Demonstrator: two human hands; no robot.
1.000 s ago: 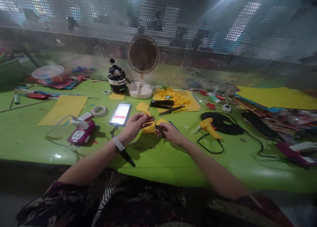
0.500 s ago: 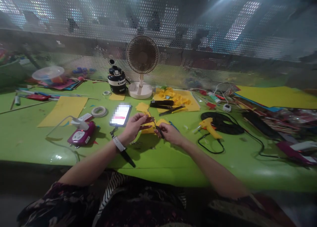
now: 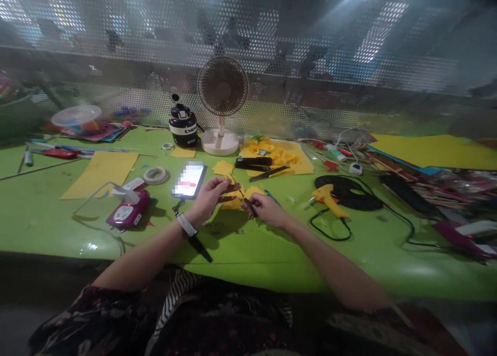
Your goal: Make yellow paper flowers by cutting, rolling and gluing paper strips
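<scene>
My left hand (image 3: 213,198) pinches a small piece of yellow paper (image 3: 232,180) between thumb and fingertips. Dark-handled scissors (image 3: 250,207) are in my right hand (image 3: 266,209), fingers wrapped round the handles and blades pointing up and left at the paper. Whether the blades touch the paper is too small to tell. More cut yellow paper (image 3: 231,203) lies on the green table beneath both hands. Just beyond them are a black stapler (image 3: 254,163) and a dark, slim tool (image 3: 267,174).
A phone (image 3: 189,180), a tape roll (image 3: 155,175) and a purple power socket (image 3: 129,211) lie to the left. Behind stand a fan (image 3: 222,87) and a black bottle (image 3: 183,128). Rightward are a yellow glue gun (image 3: 330,199) with its looping cord and a black disc (image 3: 363,196).
Both hands stay almost in place. The scissor blades and the yellow paper have shifted only slightly at the fingertips.
</scene>
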